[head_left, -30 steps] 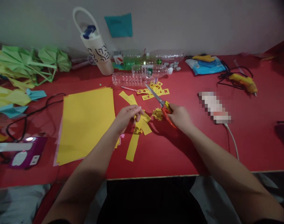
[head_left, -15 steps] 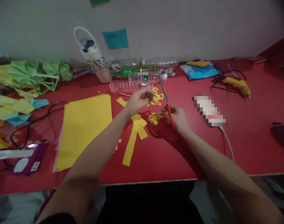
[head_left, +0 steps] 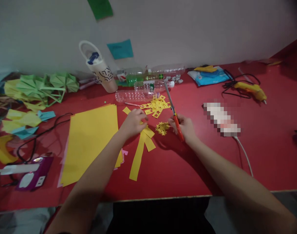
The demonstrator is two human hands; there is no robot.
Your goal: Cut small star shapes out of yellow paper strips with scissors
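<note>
And here, right in the middle of the action, the star pile [head_left: 162, 128] is sitting on the red table [head_left: 177, 175], a tight little heap of yellow cut-outs, probably gathered so that such small pieces aren't scattering. Just right of the star pile, the right hand [head_left: 187, 128] is clasping the scissors [head_left: 177, 125], fingers closing about the orange handles; whether any are threading the loops, I can't tell. The blades are pointing out beyond the star pile, a sensible hold, seemingly aiming the tip away from the body.

Over to the left of the star pile, the left hand [head_left: 133, 123] is bending its fingers low over the yellow strips [head_left: 138, 159]. Are they pinching one? I can't tell, the hand is hiding it. The strips are fanning out and overlapping, perhaps loosely dropped, within easy reach.

Beyond the star pile, the scraps with star-shaped holes [head_left: 158, 105] are lying together, apparently being grouped apart from the finished shapes. Farther left of the star pile, yellow sheets [head_left: 92, 139] are lying stacked, presumably staying flat that way.
</note>
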